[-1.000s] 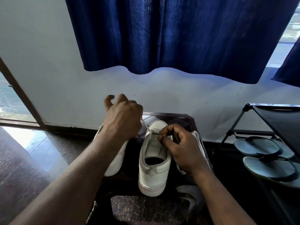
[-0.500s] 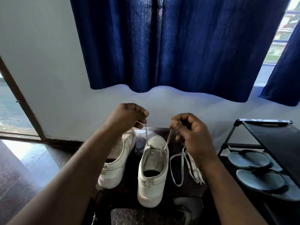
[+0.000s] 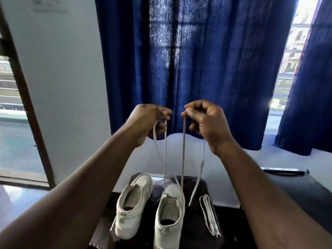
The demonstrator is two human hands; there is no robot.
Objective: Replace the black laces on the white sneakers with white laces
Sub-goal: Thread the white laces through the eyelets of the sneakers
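Left hand (image 3: 149, 121) and right hand (image 3: 206, 121) each pinch a lace (image 3: 182, 159) strand, fingers (image 3: 160, 126) curled; lace runs to sneaker (image 3: 170, 218) at 6 o'clock on desk (image 3: 195, 232); level both ends before crossing.

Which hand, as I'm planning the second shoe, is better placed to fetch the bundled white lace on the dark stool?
Likely right: the right hand hangs above the bundled white lace; the left hand would reach across the threaded white sneaker.

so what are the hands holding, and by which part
One flat white lace threaded through the right-hand white sneaker. Left hand pinches one strand, right hand the other, each grip short of its dangling end.
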